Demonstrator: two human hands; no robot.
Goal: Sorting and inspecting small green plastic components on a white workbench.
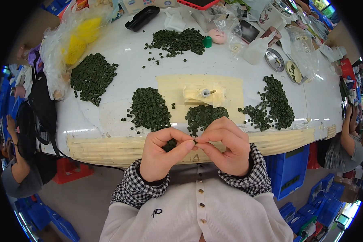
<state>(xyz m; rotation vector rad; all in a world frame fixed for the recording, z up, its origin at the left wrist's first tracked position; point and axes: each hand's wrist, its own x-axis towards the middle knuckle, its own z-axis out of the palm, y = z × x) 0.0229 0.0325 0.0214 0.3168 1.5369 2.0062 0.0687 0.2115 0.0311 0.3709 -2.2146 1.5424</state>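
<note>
My left hand point(162, 152) and my right hand point(226, 142) meet just above the near table edge, thumbs and forefingers pinched together. Between the fingertips is a small dark green piece point(195, 142), mostly covered by them. Similar small round dark green pieces lie heaped around: one pile point(151, 109) is beyond my left hand, another pile point(203, 116) just beyond my right fingers, and a third pile point(276, 103) farther right. A taped block with a metal pin point(205, 93) stands on the table behind the middle pile.
More green pieces form piles at the left point(93, 78) and far middle point(176, 42). Plastic bags with yellow netting point(78, 42), a black case point(142, 18), a round tin point(274, 59) and a white cup point(272, 16) line the back. Below right hangs a blue crate point(288, 171). Other people sit at both sides.
</note>
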